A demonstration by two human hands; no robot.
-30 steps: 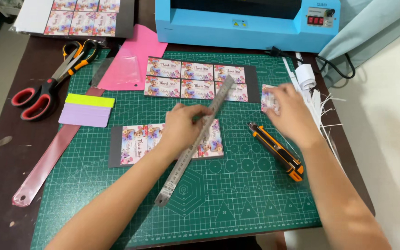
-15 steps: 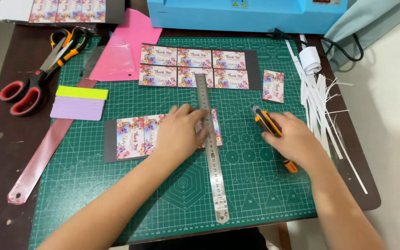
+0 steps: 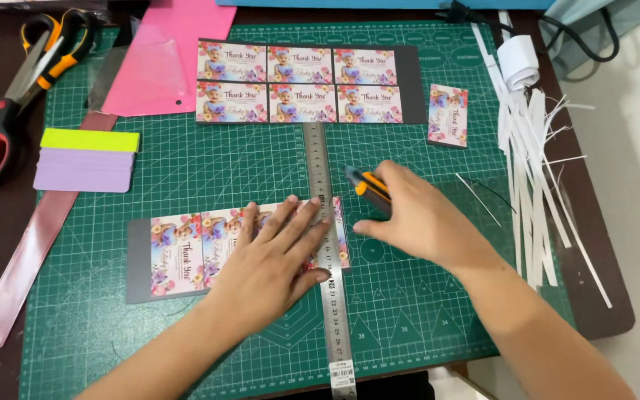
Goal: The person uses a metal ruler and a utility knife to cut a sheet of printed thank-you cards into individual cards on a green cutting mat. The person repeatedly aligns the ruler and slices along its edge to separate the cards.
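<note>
My left hand point(image 3: 279, 255) lies flat, fingers spread, pressing a steel ruler point(image 3: 332, 296) down onto a strip of floral printed cards point(image 3: 179, 255) on the green cutting mat point(image 3: 187, 170). The ruler runs straight away from me, crossing the strip near its right end. My right hand point(image 3: 416, 215) grips an orange and black utility knife point(image 3: 364, 184), its tip just right of the ruler's edge above the strip.
A sheet of several floral cards point(image 3: 305, 81) lies at the mat's far side, a single cut card point(image 3: 448, 115) to its right. White paper trimmings point(image 3: 535, 163) pile at the right. Scissors point(image 3: 9, 96), a pink sheet point(image 3: 157, 55) and a yellow-purple squeegee point(image 3: 87, 159) sit left.
The ruler swung from a slant to straight across the strip's right end. My right hand left the single card, picked up the knife and brought it beside the ruler.
</note>
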